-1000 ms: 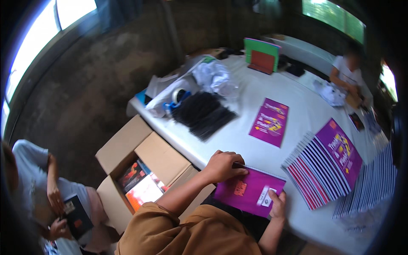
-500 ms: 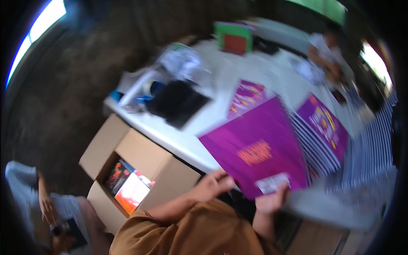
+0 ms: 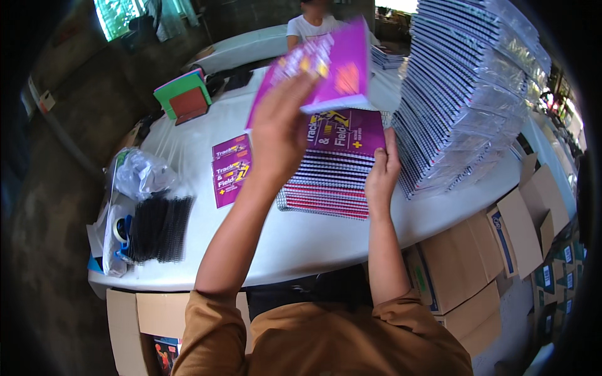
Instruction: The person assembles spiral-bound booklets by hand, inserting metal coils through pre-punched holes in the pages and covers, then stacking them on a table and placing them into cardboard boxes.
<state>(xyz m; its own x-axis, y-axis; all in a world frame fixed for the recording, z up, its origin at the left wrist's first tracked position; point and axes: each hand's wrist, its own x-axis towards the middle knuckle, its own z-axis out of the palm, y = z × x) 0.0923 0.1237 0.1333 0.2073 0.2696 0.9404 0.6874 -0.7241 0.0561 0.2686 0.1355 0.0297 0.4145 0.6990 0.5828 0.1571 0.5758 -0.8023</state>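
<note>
A purple book (image 3: 342,59), slightly blurred, is raised and tilted above a stack of spiral-bound books (image 3: 329,185). My left hand (image 3: 285,119) has hold of it, fingers across its cover. Another purple book (image 3: 354,135) lies on top of the stack, partly covered by the raised one. At the stack's right side, my right hand (image 3: 384,166) grips the edge, its thumb on the top book's corner and its fingers along the side. Left of the stack, flat on the white table (image 3: 207,250), lie two small purple booklets (image 3: 229,178), partly overlapping.
A tall leaning pile of spiral-bound books in clear plastic (image 3: 467,100) stands on the right. Black binding coils (image 3: 162,229), tape (image 3: 120,229) and a plastic bag (image 3: 141,174) occupy the left. Open cartons (image 3: 461,263) sit below the table. A person (image 3: 311,28) is across from me.
The view has swung to the right. Both hands were on a purple book near the table edge; now the left holds one up over the stack, and the right is on the stack's side.
</note>
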